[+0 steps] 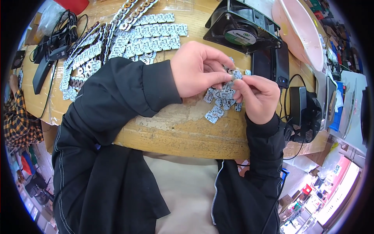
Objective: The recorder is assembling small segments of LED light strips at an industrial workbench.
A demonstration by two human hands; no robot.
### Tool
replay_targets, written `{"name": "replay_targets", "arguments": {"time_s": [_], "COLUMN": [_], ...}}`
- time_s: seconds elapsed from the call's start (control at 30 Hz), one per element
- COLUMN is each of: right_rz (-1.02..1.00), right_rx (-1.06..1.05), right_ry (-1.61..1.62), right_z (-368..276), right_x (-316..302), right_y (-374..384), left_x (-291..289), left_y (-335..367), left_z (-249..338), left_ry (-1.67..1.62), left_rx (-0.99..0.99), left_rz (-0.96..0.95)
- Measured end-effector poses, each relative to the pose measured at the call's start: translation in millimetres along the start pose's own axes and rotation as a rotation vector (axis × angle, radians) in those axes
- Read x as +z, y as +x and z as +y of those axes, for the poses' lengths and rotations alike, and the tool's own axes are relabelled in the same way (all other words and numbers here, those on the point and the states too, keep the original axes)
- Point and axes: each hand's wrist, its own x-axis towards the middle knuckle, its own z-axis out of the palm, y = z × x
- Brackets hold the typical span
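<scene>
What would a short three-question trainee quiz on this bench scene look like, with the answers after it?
1. True or false: both hands pinch one small silver-white board piece.
2. What lies under the right hand? A) loose pile of pieces B) scissors C) cup
3. What black device sits behind the left hand?

Key: 1 true. 2 A. 3 A square cooling fan.

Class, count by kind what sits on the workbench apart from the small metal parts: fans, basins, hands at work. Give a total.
Black square fan: 1
Pink basin: 1
Hands: 2, left hand and right hand, both pinching a small silver part
Total: 4
</scene>
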Motion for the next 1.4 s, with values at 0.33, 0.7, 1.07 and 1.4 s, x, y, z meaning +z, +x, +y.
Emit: {"name": "replay_targets", "arguments": {"time_s": [0.33,0.7,1.07,1.4], "right_rz": [0.148,0.230,0.263,0.248], "right_rx": [0.100,-0.183,-0.315,-0.336], "right_ry": [0.049,-0.238,-0.331,-0.362], "right_z": [15,38,23,22], "right_x": [-35,-20,-14,-13], "right_y": [11,9,13,14], "left_x": [-11,-30,-66,-110], "left_y": [9,-9,-5,-6], "left_z": [-2,69,81,102], "left_ry": [0.829,1.755,1.893,1.616], "left_rx": [0.715,0.415,-0.119,0.186], "left_rz": [-0.065,0.027,-0.021,0.027]}}
